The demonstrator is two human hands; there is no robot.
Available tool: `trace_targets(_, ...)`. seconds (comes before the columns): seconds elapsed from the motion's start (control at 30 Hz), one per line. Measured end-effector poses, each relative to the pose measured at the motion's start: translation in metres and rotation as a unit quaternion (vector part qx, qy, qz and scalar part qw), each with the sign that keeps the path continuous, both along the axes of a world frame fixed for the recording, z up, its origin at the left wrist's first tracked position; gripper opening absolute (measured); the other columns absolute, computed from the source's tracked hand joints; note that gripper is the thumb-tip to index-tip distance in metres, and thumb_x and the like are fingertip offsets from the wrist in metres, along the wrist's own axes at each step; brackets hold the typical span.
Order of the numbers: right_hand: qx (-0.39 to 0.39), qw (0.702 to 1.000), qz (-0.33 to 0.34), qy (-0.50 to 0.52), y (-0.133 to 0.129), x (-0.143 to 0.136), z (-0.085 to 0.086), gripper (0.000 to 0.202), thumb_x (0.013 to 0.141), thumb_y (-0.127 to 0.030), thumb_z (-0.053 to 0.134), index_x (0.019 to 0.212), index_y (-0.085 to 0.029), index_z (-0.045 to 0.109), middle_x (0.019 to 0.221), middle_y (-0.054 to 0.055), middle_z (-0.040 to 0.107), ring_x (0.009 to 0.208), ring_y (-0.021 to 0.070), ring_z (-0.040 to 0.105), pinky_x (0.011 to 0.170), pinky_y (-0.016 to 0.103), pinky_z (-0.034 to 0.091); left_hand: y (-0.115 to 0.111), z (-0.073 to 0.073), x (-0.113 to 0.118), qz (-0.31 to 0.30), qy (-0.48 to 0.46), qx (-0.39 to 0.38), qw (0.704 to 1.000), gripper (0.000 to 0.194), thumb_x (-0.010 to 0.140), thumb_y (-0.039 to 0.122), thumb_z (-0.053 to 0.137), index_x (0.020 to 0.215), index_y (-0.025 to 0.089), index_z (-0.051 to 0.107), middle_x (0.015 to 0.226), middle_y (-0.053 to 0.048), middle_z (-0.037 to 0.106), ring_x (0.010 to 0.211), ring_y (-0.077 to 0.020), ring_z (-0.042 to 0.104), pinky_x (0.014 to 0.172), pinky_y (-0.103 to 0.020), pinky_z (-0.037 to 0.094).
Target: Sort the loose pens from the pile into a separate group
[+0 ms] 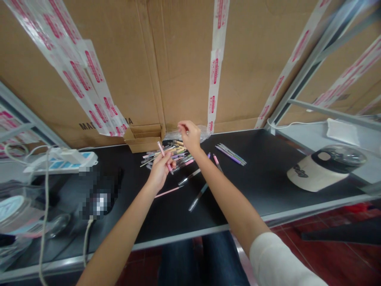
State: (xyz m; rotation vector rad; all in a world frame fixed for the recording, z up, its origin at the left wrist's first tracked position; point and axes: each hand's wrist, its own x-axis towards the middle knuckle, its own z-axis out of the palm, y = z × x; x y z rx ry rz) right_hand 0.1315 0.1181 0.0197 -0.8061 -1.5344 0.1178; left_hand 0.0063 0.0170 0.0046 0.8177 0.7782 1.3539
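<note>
My left hand (160, 169) is closed around a pink pen (161, 148), which points up and away. Just beyond it a heap of pens (178, 149) in mixed colours lies on the black tabletop. Above the heap's right side hovers my right hand (191, 137), its fingers curled together; whatever may be between them is hidden or too small to make out. Several loose pens lie nearer me, among them a thin pink one (168, 192) and a dark one with a clear end (198, 198). Right of my right forearm, a small row of pens (230, 154) lies side by side.
A small open cardboard box (144, 145) and clear plastic wrapping (204, 134) stand behind the heap, against large taped cardboard. At left are a power strip (74, 159), a blurred-out dark device (101, 198) and cables. A cream-and-black rounded container (324, 167) sits at right.
</note>
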Motion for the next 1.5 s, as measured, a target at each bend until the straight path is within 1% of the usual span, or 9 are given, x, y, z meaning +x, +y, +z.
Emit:
trace_targets(0.13,-0.122,0.975,0.177,-0.061,-0.026,0.022,0.024,0.008,0.079,-0.020,0.057,0.079,-0.014,0.063,0.066,0.000,0.061,0.059,0.0115,0.056,0.061,0.025,0.045,0.000,-0.001,0.001,-0.012,0.005,0.007,1.000,0.021,0.073,0.026,0.067,0.075,0.014,0.050,0.048,0.008,0.039,0.045,-0.0074,0.048,0.048,-0.018,0.038)
trace_targets(0.23,-0.256,0.902,0.319,-0.136,-0.051,0.042,0.029,0.009,0.075,-0.022,0.062,0.076,-0.014,0.064,0.064,-0.001,0.062,0.055,0.0102,0.054,0.054,0.023,0.044,0.000,-0.004,0.002,-0.024,0.002,0.014,1.000,0.025,0.073,0.028,0.068,0.074,0.015,0.047,0.048,0.008,0.039,0.045,-0.0069,0.047,0.049,-0.018,0.038)
trace_targets(0.3,-0.302,0.874,0.350,-0.150,-0.064,0.052,0.027,0.008,0.072,-0.021,0.066,0.076,-0.014,0.067,0.066,0.000,0.064,0.058,0.0102,0.056,0.057,0.023,0.045,0.000,-0.007,0.003,-0.031,0.002,0.020,0.999,0.026,0.074,0.029,0.068,0.073,0.016,0.046,0.049,0.008,0.040,0.045,-0.0068,0.047,0.049,-0.018,0.038)
trace_targets(0.4,-0.335,0.869,0.352,-0.095,-0.070,0.058,0.019,0.010,0.066,-0.021,0.072,0.074,-0.015,0.069,0.070,0.001,0.067,0.063,0.0108,0.059,0.062,0.024,0.047,0.001,-0.010,0.004,-0.040,0.012,0.029,0.999,0.027,0.075,0.031,0.067,0.073,0.016,0.045,0.049,0.008,0.040,0.045,-0.0069,0.047,0.049,-0.018,0.038)
trace_targets(0.5,-0.336,0.878,0.335,0.068,-0.066,0.052,0.007,0.016,0.063,-0.025,0.076,0.076,-0.017,0.070,0.072,0.001,0.069,0.063,0.0105,0.060,0.061,0.023,0.047,0.001,-0.011,0.006,-0.048,0.011,0.036,0.998,0.027,0.075,0.030,0.067,0.073,0.016,0.044,0.050,0.008,0.038,0.045,-0.0064,0.046,0.049,-0.018,0.037)
trace_targets(0.6,-0.337,0.862,0.328,0.188,-0.064,0.039,-0.007,0.022,0.058,-0.028,0.078,0.076,-0.019,0.070,0.074,0.000,0.070,0.067,0.0112,0.062,0.064,0.023,0.048,0.001,-0.012,0.006,-0.050,0.014,0.037,0.998,0.026,0.075,0.029,0.067,0.075,0.016,0.044,0.053,0.007,0.043,0.047,-0.0064,0.047,0.049,-0.018,0.037)
trace_targets(0.8,-0.327,0.882,0.276,0.197,-0.074,0.018,-0.030,0.021,0.056,-0.029,0.079,0.072,-0.018,0.070,0.069,0.000,0.068,0.058,0.0110,0.059,0.058,0.025,0.048,0.002,-0.015,0.005,-0.012,0.076,0.052,0.996,0.022,0.073,0.028,0.067,0.079,0.015,0.049,0.058,0.004,0.051,0.047,-0.0062,0.047,0.047,-0.018,0.035)
trace_targets(1.03,-0.298,0.887,0.214,0.282,-0.076,-0.001,-0.051,0.020,0.058,-0.031,0.076,0.073,-0.019,0.069,0.077,0.002,0.069,0.064,0.0147,0.061,0.056,0.027,0.049,0.007,-0.017,0.003,0.027,0.121,0.066,0.990,0.018,0.070,0.024,0.065,0.075,0.016,0.049,0.055,0.005,0.051,0.042,-0.0044,0.041,0.042,-0.017,0.028)
trace_targets(1.5,-0.262,0.913,0.214,0.230,-0.077,-0.007,-0.062,0.014,0.063,-0.029,0.074,0.070,-0.019,0.068,0.072,0.002,0.068,0.069,0.0168,0.063,0.073,0.032,0.052,0.007,-0.018,0.000,0.058,0.189,0.093,0.976,0.018,0.070,0.026,0.066,0.081,0.014,0.056,0.047,0.007,0.046,0.042,-0.0059,0.041,0.042,-0.017,0.028)
